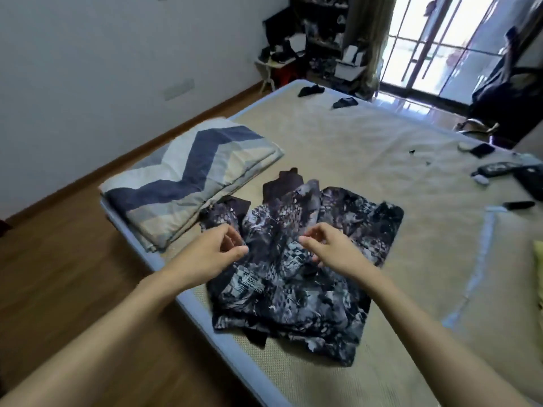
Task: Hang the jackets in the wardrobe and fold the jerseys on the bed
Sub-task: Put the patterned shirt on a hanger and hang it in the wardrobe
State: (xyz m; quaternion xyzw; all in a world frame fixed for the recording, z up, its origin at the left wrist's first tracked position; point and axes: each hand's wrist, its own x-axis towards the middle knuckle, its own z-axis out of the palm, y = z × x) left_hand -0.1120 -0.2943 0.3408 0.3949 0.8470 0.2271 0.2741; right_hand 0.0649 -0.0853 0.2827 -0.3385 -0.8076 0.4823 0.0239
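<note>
A dark patterned jersey in black, grey and purple lies spread on the near edge of the bed, partly folded with a sleeve laid across its middle. My left hand hovers just above the jersey's left side, fingers loosely curled, holding nothing. My right hand hovers over the jersey's middle, fingers also loosely curled and empty. Both forearms reach in from the bottom of the view.
A folded chevron quilt lies left of the jersey. Two small dark cloths sit at the bed's far end. Phones and small items lie at the right edge. Wooden floor runs along the left; a cluttered shelf stands at the back.
</note>
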